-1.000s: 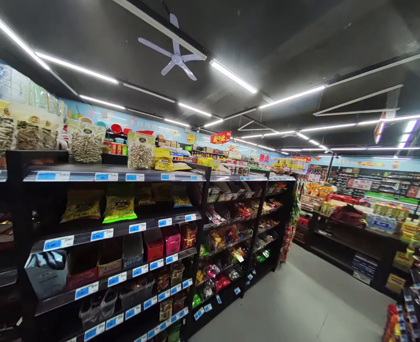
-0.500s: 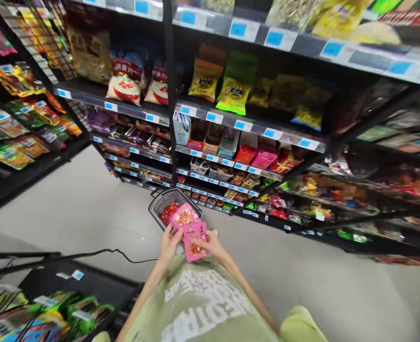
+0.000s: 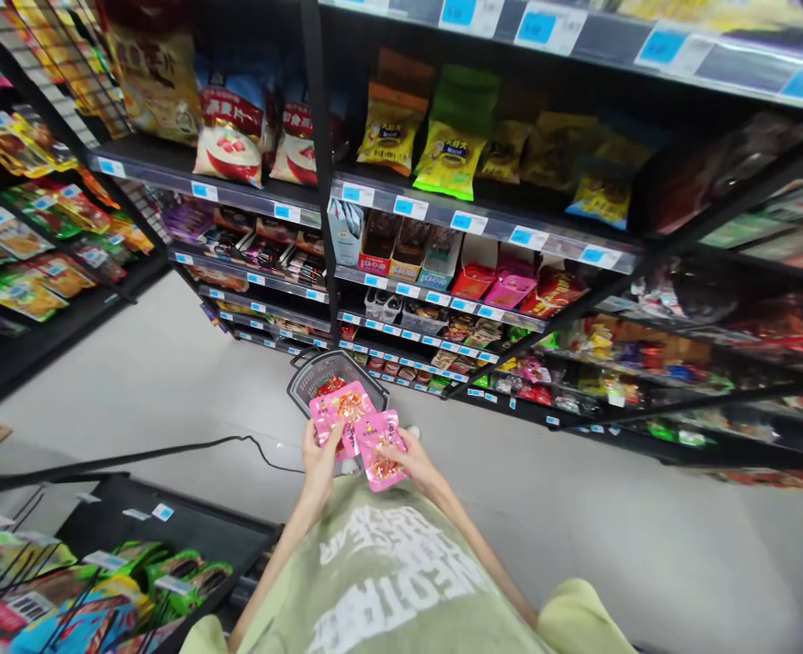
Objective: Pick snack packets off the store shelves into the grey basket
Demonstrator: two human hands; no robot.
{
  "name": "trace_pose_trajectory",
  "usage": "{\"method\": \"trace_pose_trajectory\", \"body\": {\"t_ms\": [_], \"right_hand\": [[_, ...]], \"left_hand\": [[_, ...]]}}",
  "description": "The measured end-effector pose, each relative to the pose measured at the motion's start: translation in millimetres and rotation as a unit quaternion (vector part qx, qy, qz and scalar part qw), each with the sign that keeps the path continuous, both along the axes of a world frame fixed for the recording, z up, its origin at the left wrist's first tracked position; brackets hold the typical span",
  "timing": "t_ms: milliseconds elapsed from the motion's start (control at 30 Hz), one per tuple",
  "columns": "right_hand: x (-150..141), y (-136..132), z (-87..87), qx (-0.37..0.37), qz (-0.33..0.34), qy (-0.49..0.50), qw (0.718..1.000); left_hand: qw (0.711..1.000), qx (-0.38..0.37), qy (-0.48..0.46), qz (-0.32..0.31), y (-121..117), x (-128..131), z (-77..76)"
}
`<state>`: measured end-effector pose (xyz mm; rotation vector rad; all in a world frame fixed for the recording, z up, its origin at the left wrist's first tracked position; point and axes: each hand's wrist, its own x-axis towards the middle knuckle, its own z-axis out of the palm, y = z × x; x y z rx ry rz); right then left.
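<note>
In front of my shirt I hold two pink snack packets side by side. My left hand (image 3: 321,456) is closed on the left pink snack packet (image 3: 351,404), its thumb over the lower edge. The right pink snack packet (image 3: 381,427), slightly nearer to me, is pinched by my right hand (image 3: 410,456), with the thumb on its front. The two packets overlap a little where they meet. Beneath and beyond them a grey shopping basket (image 3: 372,389) stands on the floor, with red packages (image 3: 332,385) inside, partly hidden by the left packet.
Shelves of bagged snacks and boxes (image 3: 473,277) rise in front of me, and more racks (image 3: 674,363) line the right. Packets hang at the far left (image 3: 40,245). A low display (image 3: 170,509) with a black cable (image 3: 224,440) is at lower left.
The two packets have spread further apart, the left one shifting left and the right one tilting the other way. My view has moved slightly, with the upper shelves higher in the picture.
</note>
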<state>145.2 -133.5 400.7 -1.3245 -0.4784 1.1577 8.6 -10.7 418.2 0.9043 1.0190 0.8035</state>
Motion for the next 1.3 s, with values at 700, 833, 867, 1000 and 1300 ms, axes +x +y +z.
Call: {"method": "trace_pose_trajectory", "body": {"t_ms": [700, 833, 867, 1000, 1300], "right_hand": [[8, -1, -7.8, 0.043, -0.111, 0.016, 0.993], [8, -2, -10.1, 0.034, -0.124, -0.012, 0.992], [8, -2, -11.1, 0.033, -0.126, -0.013, 0.991], [7, -2, -15.6, 0.032, -0.125, -0.010, 0.992], [7, -4, -21.8, 0.028, -0.117, -0.006, 0.993]], "left_hand": [[0.999, 0.015, -0.024, -0.045, -1, 1, -16.3], [0.998, 0.018, 0.001, -0.052, -2, 1, -12.2], [0.998, 0.017, 0.005, -0.054, -3, 2, -11.0], [0.998, 0.006, 0.012, -0.059, -4, 2, -8.5], [0.998, 0.008, 0.014, -0.059, -5, 3, -11.6]]}}
